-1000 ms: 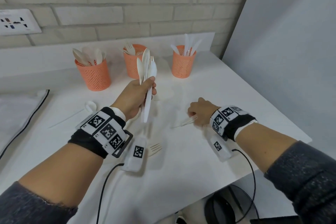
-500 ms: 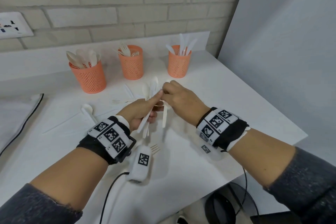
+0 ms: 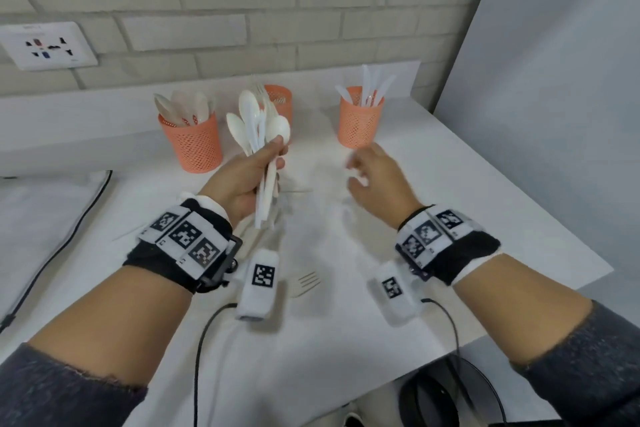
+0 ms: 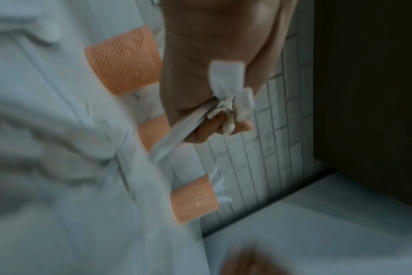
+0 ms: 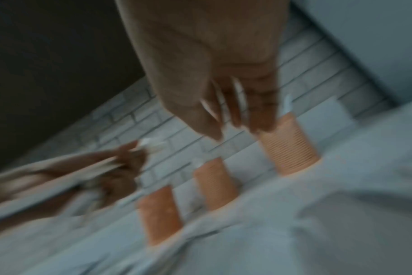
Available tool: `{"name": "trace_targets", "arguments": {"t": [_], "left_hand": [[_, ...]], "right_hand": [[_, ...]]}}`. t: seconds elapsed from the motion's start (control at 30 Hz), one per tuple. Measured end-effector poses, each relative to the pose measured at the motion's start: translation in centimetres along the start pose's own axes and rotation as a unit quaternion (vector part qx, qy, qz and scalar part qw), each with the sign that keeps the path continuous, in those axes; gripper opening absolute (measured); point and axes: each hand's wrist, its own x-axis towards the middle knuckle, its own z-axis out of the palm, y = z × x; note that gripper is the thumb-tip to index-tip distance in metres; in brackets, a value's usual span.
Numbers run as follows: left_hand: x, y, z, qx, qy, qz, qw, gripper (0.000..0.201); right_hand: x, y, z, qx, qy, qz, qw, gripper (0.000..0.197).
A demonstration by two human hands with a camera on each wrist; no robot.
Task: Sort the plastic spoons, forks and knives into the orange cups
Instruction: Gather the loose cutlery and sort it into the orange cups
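A bundle of white plastic cutlery [image 3: 261,135] stands upright in the left hand [image 3: 242,180], spoon bowls fanned at the top and flat handles poking out below the fist. At least 3 spoon bowls show, and something thinner sits among them, but it cannot be sorted out from here. The bundle is raised in front of the middle orange cup [image 3: 278,104], hiding most of that cup; fork tines rise just behind the bundle. Left of the middle cup stands the left orange cup [image 3: 192,142], a mesh-walled cup with spoon bowls sticking up out of it. Right of the middle cup stands the right orange cup [image 3: 360,118], with knife blades pointing up. All 3 sit at the back of the white table [image 3: 450,204], by the brick wall [image 3: 242,10].

Left-hand fingers are curled tight round the handles, thumb on top, wrist lifted off the table. The left wrist view confirms it: handle ends jut from the closed fist.

The right hand [image 3: 375,180] hovers in front of the right cup, well apart from the bundle. It is smeared by motion in both the head and right wrist views, so whether its fingers are spread or pinching something cannot be told.

Nearer than the middle cup, 1 lone fork [image 3: 306,282] lies flat on the table between the wrists, its handle hidden behind a wrist-strap tag. More pale cutlery under the left hand is too washed out to name.
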Motion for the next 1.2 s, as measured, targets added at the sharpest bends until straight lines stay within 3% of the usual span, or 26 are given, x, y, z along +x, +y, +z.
{"name": "trace_targets", "arguments": {"t": [0.03,0.1,0.17,0.3,0.4,0.47,0.53,0.63,0.7,0.77,0.87,0.97,1.13,1.2], "left_hand": [[0.0,0.6,-0.7,-0.008,0.011,0.006,1.0,0.02],[-0.1,1.7,-2.3,-0.025,0.033,0.018,0.999,0.021],[-0.2,2.4,-3.4,-0.041,0.045,0.026,0.998,0.021],[-0.8,2.3,-4.0,-0.052,0.044,0.017,0.998,0.02],[-1.4,1.6,-4.2,-0.045,0.043,0.004,0.998,0.015],[-1.9,0.9,-4.6,-0.031,0.049,-0.002,0.998,0.014],[-2.4,0.2,-5.2,-0.015,0.055,0.0,0.998,0.012],[-2.9,-1.0,-5.6,-0.008,0.051,-0.002,0.999,0.012],[-3.4,-1.5,-5.5,-0.008,0.025,-0.013,1.0,0.019],[-3.9,-1.8,-5.4,0.008,0.0,-0.006,1.0,0.02],[-4.6,-1.4,-6.2,0.013,0.074,0.027,0.997,0.007],[-4.9,-0.6,-8.7,-0.023,0.146,0.027,0.989,0.004],[-6.1,0.4,-11.6,-0.042,0.152,0.025,0.987,0.011],[-6.5,0.4,-11.7,-0.036,0.144,0.029,0.989,0.01]], "right_hand": [[0.0,1.5,-0.8,-0.096,-0.066,0.095,0.989,0.025],[-0.5,3.5,-2.0,-0.245,-0.215,0.249,0.912,0.036],[-1.2,4.3,-2.1,-0.3,-0.288,0.278,0.866,0.036],[-0.7,3.8,-0.5,-0.273,-0.308,0.275,0.869,0.014],[0.2,2.7,0.9,-0.269,-0.304,0.277,0.871,0.024],[0.6,1.5,1.1,-0.256,-0.284,0.266,0.885,0.027],[1.5,-0.5,0.9,-0.213,-0.253,0.23,0.915,0.015],[2.4,-4.9,1.7,-0.08,-0.214,0.156,0.961,0.025],[2.2,-7.9,3.1,0.031,-0.195,0.109,0.974,0.024],[2.0,-10.4,4.9,0.061,-0.198,0.059,0.977,0.019],[1.9,-12.2,6.7,0.032,-0.256,-0.01,0.966,0.019],[1.7,-12.0,6.4,0.008,-0.313,-0.043,0.949,0.03],[-2.1,-10.1,8.2,-0.143,-0.472,-0.15,0.857,0.048],[-3.2,-9.4,9.3,-0.143,-0.481,-0.156,0.851,0.039]]}}
